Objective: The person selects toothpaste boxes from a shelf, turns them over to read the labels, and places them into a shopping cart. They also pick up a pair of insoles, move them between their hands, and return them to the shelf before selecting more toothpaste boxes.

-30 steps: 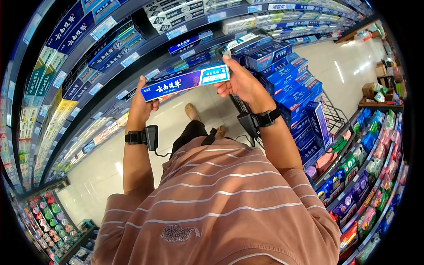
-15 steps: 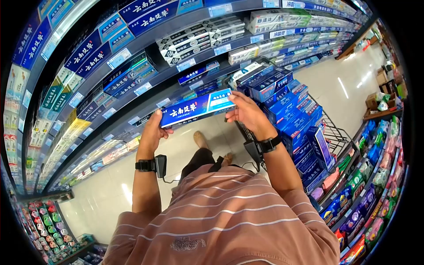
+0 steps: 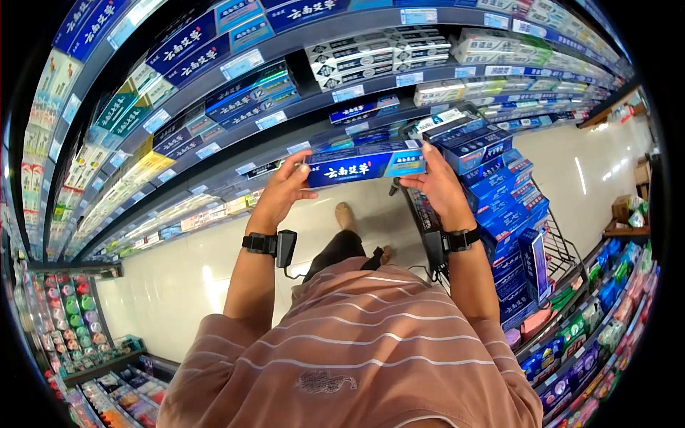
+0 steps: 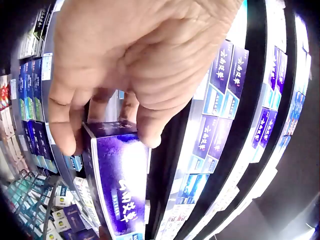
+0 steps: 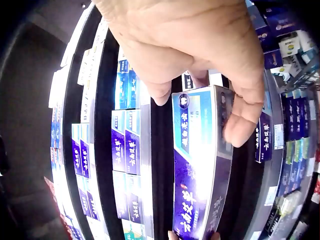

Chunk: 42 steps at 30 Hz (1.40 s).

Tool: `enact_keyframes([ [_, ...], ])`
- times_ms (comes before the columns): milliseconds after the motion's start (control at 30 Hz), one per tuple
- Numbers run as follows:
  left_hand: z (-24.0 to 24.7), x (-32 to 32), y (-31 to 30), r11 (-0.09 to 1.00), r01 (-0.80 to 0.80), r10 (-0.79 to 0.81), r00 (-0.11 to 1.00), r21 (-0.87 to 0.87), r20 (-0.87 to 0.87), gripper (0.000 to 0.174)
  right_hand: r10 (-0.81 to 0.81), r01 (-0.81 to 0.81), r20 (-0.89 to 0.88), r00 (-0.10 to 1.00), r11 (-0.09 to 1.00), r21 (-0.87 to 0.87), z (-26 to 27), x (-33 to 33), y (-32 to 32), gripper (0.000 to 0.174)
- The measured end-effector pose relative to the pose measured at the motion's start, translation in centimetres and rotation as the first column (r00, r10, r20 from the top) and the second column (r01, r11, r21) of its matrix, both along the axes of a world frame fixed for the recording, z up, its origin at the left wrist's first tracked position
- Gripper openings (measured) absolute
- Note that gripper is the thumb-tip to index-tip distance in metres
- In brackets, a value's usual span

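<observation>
A long blue and purple toothpaste box (image 3: pixel 349 172) with white lettering spans the gap between both hands in the head view. My left hand (image 3: pixel 280 197) grips its left end, thumb on one side and fingers on the other. At the lighter blue end, my right hand (image 3: pixel 444 189) holds it the same way. The left wrist view shows the left thumb and fingers pinching the end of the box (image 4: pixel 120 185). In the right wrist view, a tooth emblem marks the end of the box (image 5: pixel 200 150) between the right thumb and fingers.
Shelves packed with toothpaste boxes (image 3: pixel 193 53) curve along the front and left. On the right stands a wire cart (image 3: pixel 567 250) beside a high stack of blue boxes (image 3: pixel 503 192). Bagged goods (image 3: pixel 606 314) line a rack at lower right. Pale floor (image 3: pixel 171 299) lies underfoot.
Both hands and the toothpaste box have shifted right and slightly down in the head view. The box has gone from slanted to nearly level, and its narrow upper side shows more. Both hands keep hold.
</observation>
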<state>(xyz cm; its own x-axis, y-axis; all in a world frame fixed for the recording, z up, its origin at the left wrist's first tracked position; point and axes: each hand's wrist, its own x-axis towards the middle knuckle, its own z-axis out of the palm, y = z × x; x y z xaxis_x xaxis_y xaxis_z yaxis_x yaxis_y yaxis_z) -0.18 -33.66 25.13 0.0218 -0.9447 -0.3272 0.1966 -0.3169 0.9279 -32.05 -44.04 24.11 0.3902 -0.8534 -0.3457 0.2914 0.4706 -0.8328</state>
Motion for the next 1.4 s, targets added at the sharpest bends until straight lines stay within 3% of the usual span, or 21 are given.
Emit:
enact_keyframes([
  [167,-0.7,0.4,0.5,0.999,-0.02,0.018,0.996,-0.025,-0.093,0.047,0.005,-0.005,0.0,1.0,1.0,0.016,-1.0,0.6,-0.3,0.056],
  [567,-1.2,1.1,1.8,0.932,-0.352,0.336,0.928,-0.088,-0.159,0.044,0.127,-0.127,0.097,0.987,0.992,-0.004,-1.3,3.6,-0.8,0.05],
  [733,-2.1,2.6,2.7,0.912,-0.399,0.376,0.906,-0.094,-0.194,0.035,0.159,-0.16,0.112,0.981,0.987,0.0,-1.6,5.0,-1.1,0.049],
  [1000,-2.2,3.4,3.3,0.882,-0.47,0.463,0.879,-0.035,-0.116,0.042,0.21,-0.209,-0.005,0.978,0.977,0.044,-1.1,6.9,-1.6,0.047],
  [1400,-2.0,4.3,4.5,0.858,-0.513,0.513,0.858,0.015,0.019,0.052,0.269,-0.267,-0.015,0.963,0.96,0.081,-1.4,8.8,-1.5,0.051],
])
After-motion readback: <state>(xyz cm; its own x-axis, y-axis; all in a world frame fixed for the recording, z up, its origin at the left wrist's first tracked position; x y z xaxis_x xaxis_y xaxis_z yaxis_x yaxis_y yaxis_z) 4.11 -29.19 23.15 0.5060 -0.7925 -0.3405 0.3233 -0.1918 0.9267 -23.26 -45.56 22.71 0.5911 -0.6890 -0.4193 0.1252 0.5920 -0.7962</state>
